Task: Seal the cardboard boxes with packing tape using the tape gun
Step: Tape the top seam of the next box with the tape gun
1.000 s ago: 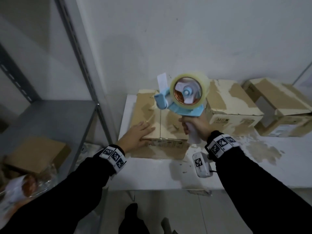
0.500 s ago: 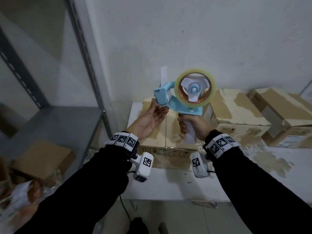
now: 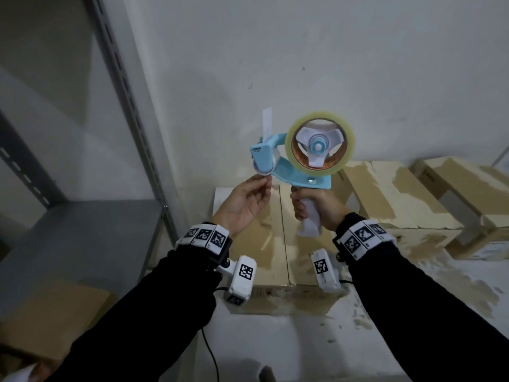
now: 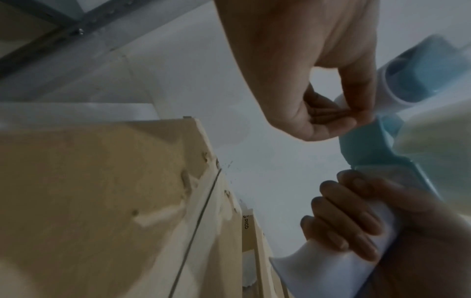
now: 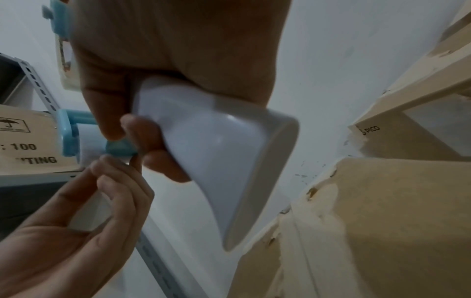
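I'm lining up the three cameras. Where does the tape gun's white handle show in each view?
Head: handle centre, gripped by the right hand.
Left wrist: handle lower right.
Right wrist: handle centre, large.
Shared landmark: the nearest cardboard box, below the tape gun.

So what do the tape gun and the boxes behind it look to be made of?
Tape gun: seemingly moulded plastic, light blue frame with a smooth white handle that shows a soft sheen. Its roll: clear yellowish film on a brown core. Boxes: brown cardboard, matte, the top layer torn off in pale patches.

Right hand (image 3: 316, 205) grips tape gun (image 3: 297, 158); left hand (image 3: 245, 202) pinches.
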